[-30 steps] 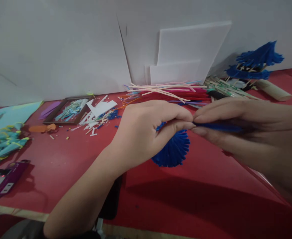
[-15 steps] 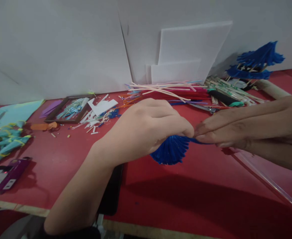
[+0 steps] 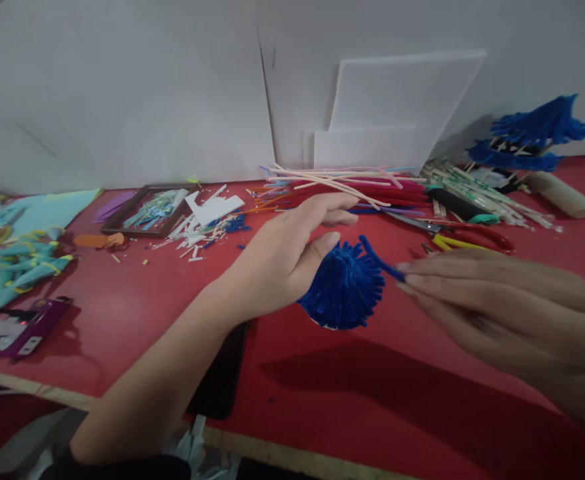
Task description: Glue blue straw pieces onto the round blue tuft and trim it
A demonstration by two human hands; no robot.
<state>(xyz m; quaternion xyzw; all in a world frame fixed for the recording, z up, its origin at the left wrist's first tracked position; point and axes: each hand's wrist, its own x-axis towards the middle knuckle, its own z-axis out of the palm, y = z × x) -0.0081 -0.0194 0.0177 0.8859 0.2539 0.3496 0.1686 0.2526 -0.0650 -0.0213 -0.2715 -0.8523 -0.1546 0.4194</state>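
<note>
Tension looks like the thing to mind here: the pull on the blue strand (image 3: 378, 260) should probably run straight out from the blue tufted ball (image 3: 345, 293), gently, with the ball braced so its tufts are not crushed or dragged askew. The ball sits above the middle of the red counter (image 3: 122, 313), clear of the surface, with its shadow towards the near edge. The left hand (image 3: 287, 260) lies against the ball's left side, forearm coming in over the near edge, wrist straight, index and middle fingers stretched out flat and apart, thumb (image 3: 322, 243) resting on the tufts; its grip looks slack, and I cannot tell whether hidden fingers clasp the ball from behind. The right hand (image 3: 497, 300) reaches in from the right edge, palm down, fingers long and pressed together, its grip pinching the strand's free end, though the hand is blurred. Red-handled pliers (image 3: 472, 235) lie beyond it, towards the far edge.
</note>
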